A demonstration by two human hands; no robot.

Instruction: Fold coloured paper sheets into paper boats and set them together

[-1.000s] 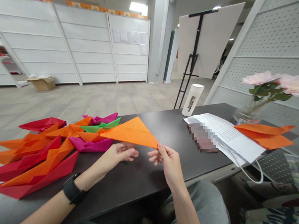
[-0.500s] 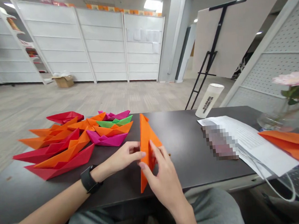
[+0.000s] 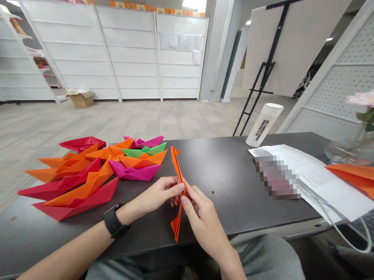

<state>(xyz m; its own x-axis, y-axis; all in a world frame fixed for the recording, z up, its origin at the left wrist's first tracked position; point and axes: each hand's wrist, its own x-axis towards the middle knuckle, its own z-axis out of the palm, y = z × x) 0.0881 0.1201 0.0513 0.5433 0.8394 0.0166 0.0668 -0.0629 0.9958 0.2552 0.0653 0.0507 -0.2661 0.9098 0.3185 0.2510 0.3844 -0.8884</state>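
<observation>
A folded sheet of orange paper (image 3: 176, 162) stands nearly edge-on in front of me, its long edge running toward the far side of the table. My left hand (image 3: 167, 191) pinches it near the middle from the left, thumb on the top edge. From the right, my right hand (image 3: 204, 214) grips the same paper with thumb and fingers, close to the left thumb. Small orange flaps stick out near both ends. To the left sit several folded paper boats (image 3: 89, 178) in red, orange, magenta and green, packed close together.
The dark table (image 3: 228, 171) holds a white cylinder (image 3: 265, 125) at its far edge. On the right lie printed sheets (image 3: 308, 165), a blurred-out item (image 3: 277, 178), a white cable (image 3: 363, 238), more orange paper (image 3: 365, 182) and a flower in a glass vase (image 3: 346, 151).
The orange paper has gone from showing a broad face to nearly edge-on, its sides now close together. Both hands stay on it, the fingers now nearer each other.
</observation>
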